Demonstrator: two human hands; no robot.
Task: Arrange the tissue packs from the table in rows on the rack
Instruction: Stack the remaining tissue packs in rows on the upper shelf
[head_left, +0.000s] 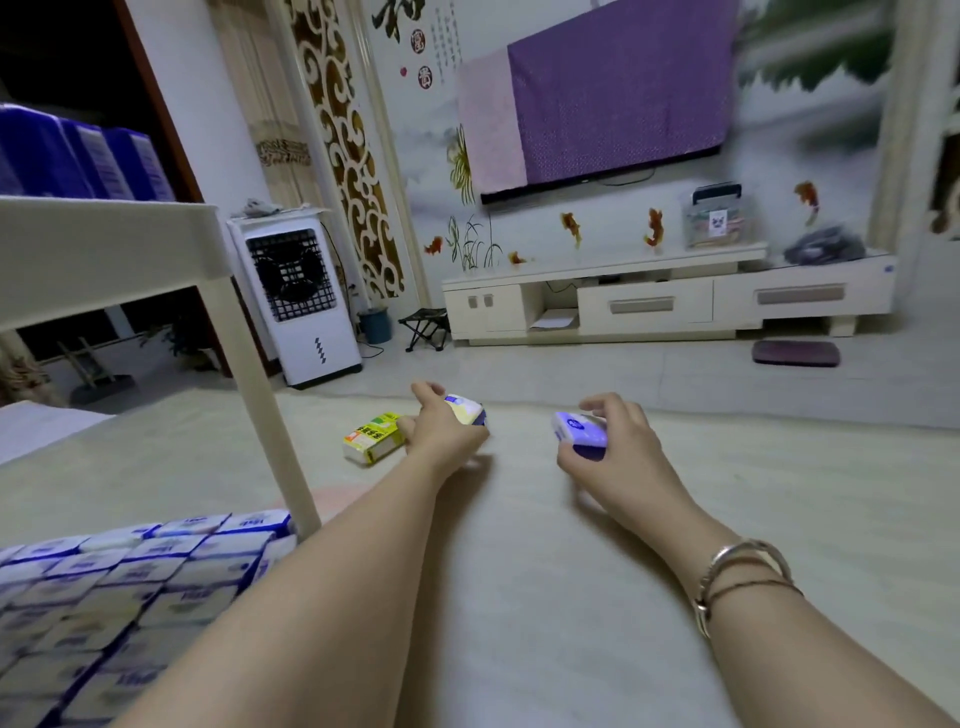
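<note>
Two tissue packs are held out over the pale surface (519, 571), one in each hand. The left hand (441, 434) curls its fingers (428, 389) round a white and blue pack (466, 409), which sticks out just beyond the knuckles. The right hand (613, 441) grips a purple and white pack (577, 428), thumb below and fingers (605, 402) arched over its top. A yellow pack (374, 437) lies on the surface, just left of the left hand's fingers. Nearer than both hands, at lower left, the rack (104, 254) carries rows of blue and white packs (130, 577) on its lower shelf, beside its upright leg. Bracelets (737, 577) circle the right wrist.
</note>
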